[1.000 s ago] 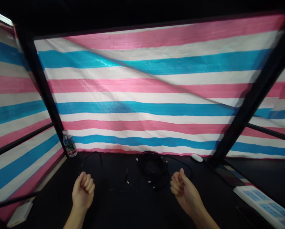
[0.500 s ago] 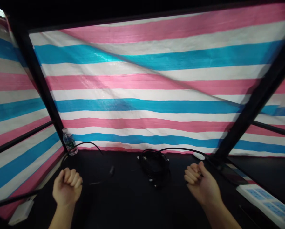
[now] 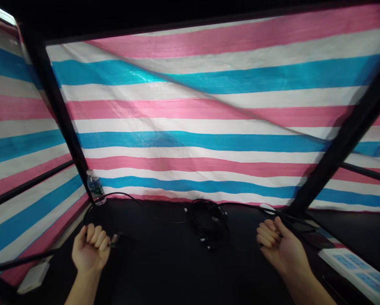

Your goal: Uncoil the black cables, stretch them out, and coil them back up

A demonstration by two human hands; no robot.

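My left hand [image 3: 90, 250] is closed in a fist around a thin black cable [image 3: 120, 195], whose plug end sticks out just right of my knuckles. The cable arcs up and back across the dark table toward my right hand [image 3: 280, 248], which is also closed on it, fingers curled and thumb up. Between my hands, further back, lies a tangled pile of black cables [image 3: 207, 220] with small white connectors.
A small water bottle [image 3: 95, 193] stands in the back left corner by a black frame post [image 3: 62, 127]. A white oval object [image 3: 267, 207] lies behind my right hand. A white and blue strip [image 3: 355, 264] lies at the right; a white box [image 3: 34, 277] at the lower left. Striped tarp walls enclose the table.
My hands have moved apart, left hand to the left and right hand to the right, drawing the black cable out longer between them.
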